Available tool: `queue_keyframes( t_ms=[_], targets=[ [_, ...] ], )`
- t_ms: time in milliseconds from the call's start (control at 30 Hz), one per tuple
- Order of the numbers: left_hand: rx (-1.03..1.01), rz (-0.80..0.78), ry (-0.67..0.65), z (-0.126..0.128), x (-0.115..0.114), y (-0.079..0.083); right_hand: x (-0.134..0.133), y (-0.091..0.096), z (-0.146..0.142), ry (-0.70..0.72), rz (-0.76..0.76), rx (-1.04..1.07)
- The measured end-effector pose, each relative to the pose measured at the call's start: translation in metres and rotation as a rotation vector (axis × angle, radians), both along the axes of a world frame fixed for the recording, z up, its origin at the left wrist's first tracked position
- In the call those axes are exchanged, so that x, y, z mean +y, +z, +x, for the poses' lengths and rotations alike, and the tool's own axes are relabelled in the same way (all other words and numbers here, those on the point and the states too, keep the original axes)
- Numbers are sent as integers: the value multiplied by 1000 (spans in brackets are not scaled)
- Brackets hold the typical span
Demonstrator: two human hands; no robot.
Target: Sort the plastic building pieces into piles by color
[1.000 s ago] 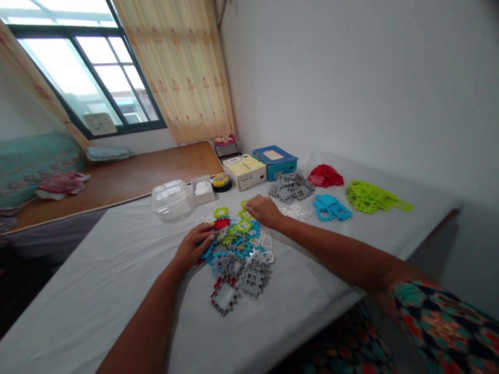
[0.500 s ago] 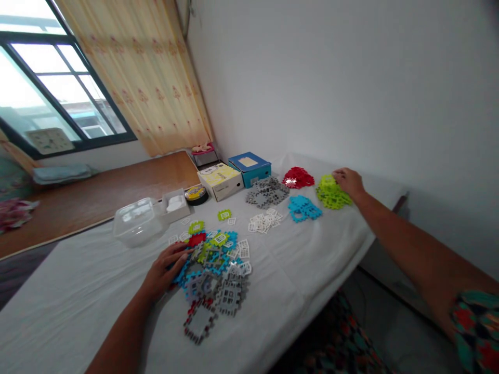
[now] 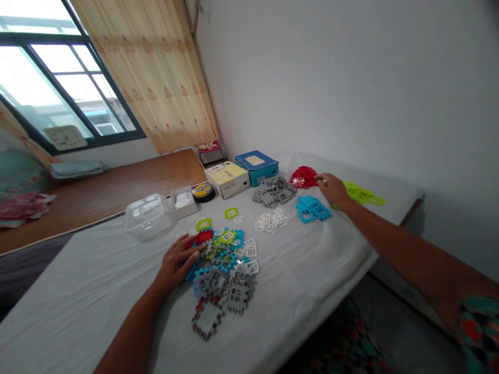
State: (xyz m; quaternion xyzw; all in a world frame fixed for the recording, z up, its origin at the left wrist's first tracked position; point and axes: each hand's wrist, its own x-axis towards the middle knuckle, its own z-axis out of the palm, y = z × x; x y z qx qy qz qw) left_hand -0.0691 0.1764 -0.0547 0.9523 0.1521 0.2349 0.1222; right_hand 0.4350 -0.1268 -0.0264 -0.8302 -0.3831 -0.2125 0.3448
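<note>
My left hand (image 3: 177,264) lies open, its fingers stretched over the left edge of a mixed heap of interlocking plastic building pieces (image 3: 218,275) in blue, grey, lime and red. My right hand (image 3: 332,189) is at the right edge of the pile of red pieces (image 3: 303,177), fingers bent together. A small pale spot shows at its fingertips, too small to name. Behind that hand the lime green pieces (image 3: 360,193) are partly hidden and spread to the right. Blue pieces (image 3: 312,209) lie just in front of the right hand.
Grey pieces (image 3: 275,191) and small white window pieces (image 3: 272,221) form separate piles. A yellow-white box (image 3: 227,179), a blue box (image 3: 257,167), a round black tin (image 3: 203,192), a white box (image 3: 184,203) and a clear plastic tub (image 3: 148,218) stand along the back left. A wall borders the right side.
My right hand has moved left from the lime pile to the red pile. The lime pile now lies flatter and stretches further right. My left hand stays on the mixed heap.
</note>
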Motion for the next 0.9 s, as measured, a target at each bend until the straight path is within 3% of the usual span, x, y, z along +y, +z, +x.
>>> queue_keyframes(
  t_ms=[167,333,500,633,800,900],
  targets=[
    [-7,-55,-7,3,-8,5,75,-9,-112,515,-122,25],
    [-130,-148,47,-2,-8,5,130,-11,-192,813,-215,58],
    [-313,-328,220,-7,-4,3,188,-6,-239,890,-343,63],
    [-540,-465,409,-12,3,2,221,-10,-272,956,-462,-52],
    [-652,-587,504,-16,11,-1,231,-10,-294,950,-596,-195],
    [-605,-563,484,-15,10,-2,222,-3,-293,892,-548,-238]
  ],
)
